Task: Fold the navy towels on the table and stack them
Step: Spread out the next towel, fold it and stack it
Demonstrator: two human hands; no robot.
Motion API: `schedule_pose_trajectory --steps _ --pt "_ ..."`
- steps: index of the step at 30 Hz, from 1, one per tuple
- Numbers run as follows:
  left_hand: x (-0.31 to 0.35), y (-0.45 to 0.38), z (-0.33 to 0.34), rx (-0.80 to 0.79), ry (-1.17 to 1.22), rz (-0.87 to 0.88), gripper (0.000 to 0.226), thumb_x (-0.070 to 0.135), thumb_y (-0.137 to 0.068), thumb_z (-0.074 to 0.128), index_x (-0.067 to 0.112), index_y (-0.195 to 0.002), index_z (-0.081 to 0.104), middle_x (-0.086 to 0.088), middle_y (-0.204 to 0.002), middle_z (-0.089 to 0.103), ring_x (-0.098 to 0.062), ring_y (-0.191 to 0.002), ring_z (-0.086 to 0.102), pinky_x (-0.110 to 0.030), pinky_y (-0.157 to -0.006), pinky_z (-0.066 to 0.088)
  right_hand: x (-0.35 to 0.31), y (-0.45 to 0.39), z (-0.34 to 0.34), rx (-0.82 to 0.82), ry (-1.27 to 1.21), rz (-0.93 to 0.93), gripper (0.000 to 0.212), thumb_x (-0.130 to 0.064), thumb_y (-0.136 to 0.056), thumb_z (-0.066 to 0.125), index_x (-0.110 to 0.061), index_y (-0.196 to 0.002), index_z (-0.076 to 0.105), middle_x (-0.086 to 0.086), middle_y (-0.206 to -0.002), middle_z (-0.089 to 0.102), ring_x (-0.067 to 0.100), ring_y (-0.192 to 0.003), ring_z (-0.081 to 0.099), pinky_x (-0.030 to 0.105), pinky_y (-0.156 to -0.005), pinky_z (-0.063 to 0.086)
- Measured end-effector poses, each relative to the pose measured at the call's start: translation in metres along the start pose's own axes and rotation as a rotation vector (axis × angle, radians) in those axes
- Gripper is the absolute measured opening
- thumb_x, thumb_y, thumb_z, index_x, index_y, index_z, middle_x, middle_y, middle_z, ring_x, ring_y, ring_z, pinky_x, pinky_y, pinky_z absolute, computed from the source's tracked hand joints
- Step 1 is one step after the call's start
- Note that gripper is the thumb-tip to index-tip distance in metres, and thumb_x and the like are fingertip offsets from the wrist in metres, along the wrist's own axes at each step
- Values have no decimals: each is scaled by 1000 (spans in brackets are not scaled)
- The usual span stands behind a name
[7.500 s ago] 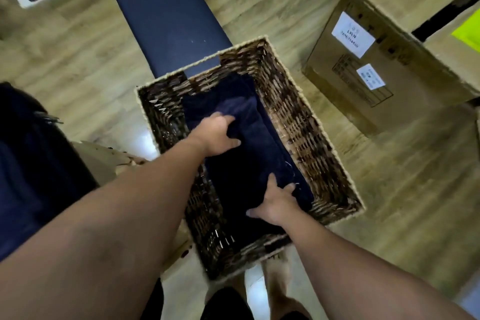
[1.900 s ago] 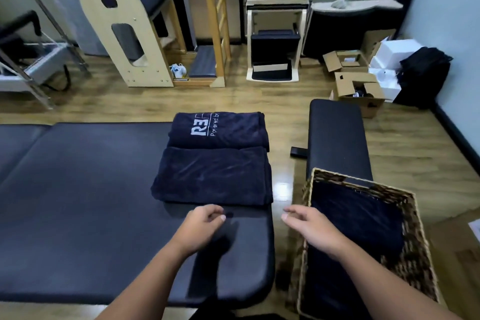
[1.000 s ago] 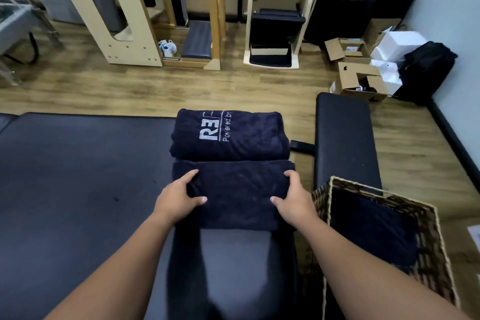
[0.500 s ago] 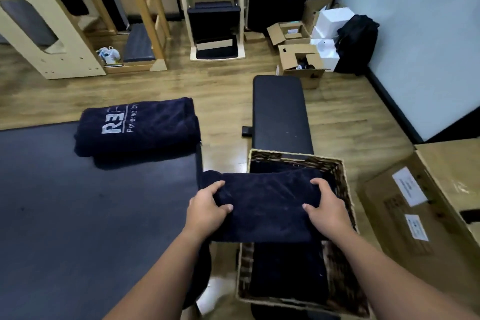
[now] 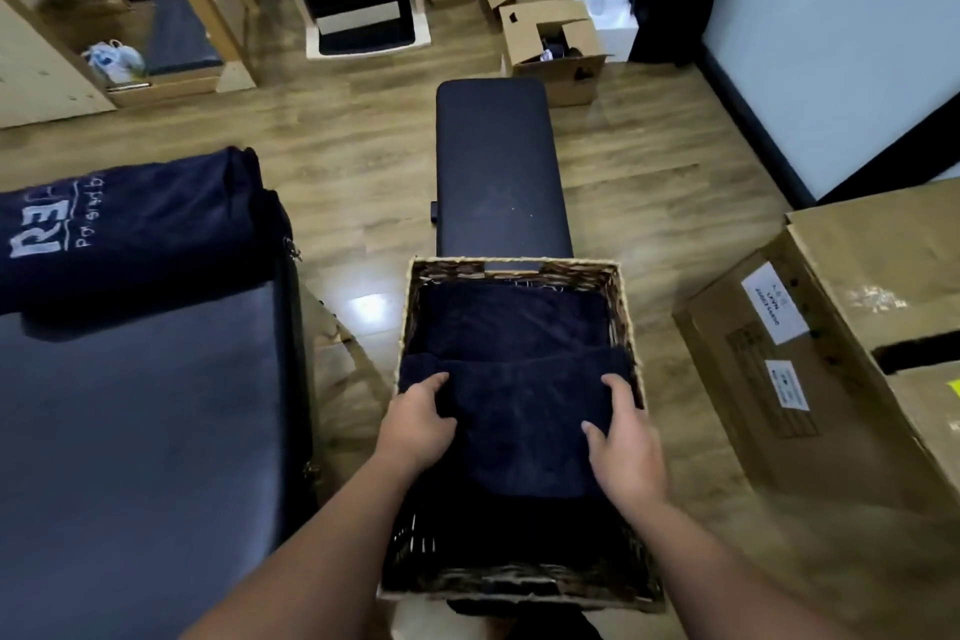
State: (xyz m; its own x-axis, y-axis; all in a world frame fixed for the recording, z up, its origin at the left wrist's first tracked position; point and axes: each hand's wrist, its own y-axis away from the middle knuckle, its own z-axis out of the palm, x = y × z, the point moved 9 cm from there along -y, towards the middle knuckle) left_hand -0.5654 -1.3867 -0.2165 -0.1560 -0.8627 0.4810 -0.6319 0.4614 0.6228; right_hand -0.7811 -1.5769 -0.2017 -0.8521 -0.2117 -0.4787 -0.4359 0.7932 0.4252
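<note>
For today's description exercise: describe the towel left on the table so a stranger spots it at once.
Find the dark padded table on the left. At its far edge lies a folded navy towel. Unlike the plain towels in the wicker basket, it bears white lettering.

A folded navy towel [image 5: 519, 411] lies flat across the near half of the wicker basket [image 5: 626, 307], over another dark towel [image 5: 509, 320] inside. At 10 o'clock, a rolled navy towel with white lettering [image 5: 130, 229] rests on the tabletop [image 5: 135, 431].

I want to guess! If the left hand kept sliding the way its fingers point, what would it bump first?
Probably the navy towel lying in the basket; the left hand grips the folded towel. Depth is uncertain.
</note>
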Motion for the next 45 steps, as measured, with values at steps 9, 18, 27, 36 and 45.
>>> schedule_pose_trajectory --steps 9,18,27,36,45 --pt "24 32 39 225 -670 298 86 25 -66 79 13 -145 48 -32 -156 24 -48 -131 36 -54 -95 44 -26 6 44 -84 522 -182 77 -32 -83 69 -20 -152 38 20 -160 13 41 -133 32 47 -100 45" --pt "-31 -29 80 -275 -330 5 113 47 -84 76 45 -158 -10 -15 -169 -10 -38 -152 20 -44 -120 30 23 -42 99 -468 237 72 104 -56 -80 77 -37 -159 13 8 -168 -9 38 -152 16 42 -118 32" --pt "-14 -17 70 -173 -396 14 83 38 -94 63 23 -160 15 -22 -163 19 -39 -146 30 -43 -116 35 16 -46 78 -492 212 26 81 -60 -86 66 -30 -155 36 10 -162 29 28 -141 43 35 -109 41" --pt "-12 34 -27 45 -40 22 42 42 -94 63 17 -127 64 -6 -116 71 -24 -113 64 -28 -92 48 -58 6 60 -470 -118 15 52 -60 -84 70 -32 -129 67 -8 -127 65 13 -120 59 29 -103 44" --pt "-97 80 -157 199 117 -36 23 35 -93 65 16 -104 72 3 -94 73 -17 -93 67 -27 -80 51 -187 61 82 -538 -85 -154 53 -59 -87 68 -28 -129 67 -8 -121 68 10 -112 62 31 -101 47"
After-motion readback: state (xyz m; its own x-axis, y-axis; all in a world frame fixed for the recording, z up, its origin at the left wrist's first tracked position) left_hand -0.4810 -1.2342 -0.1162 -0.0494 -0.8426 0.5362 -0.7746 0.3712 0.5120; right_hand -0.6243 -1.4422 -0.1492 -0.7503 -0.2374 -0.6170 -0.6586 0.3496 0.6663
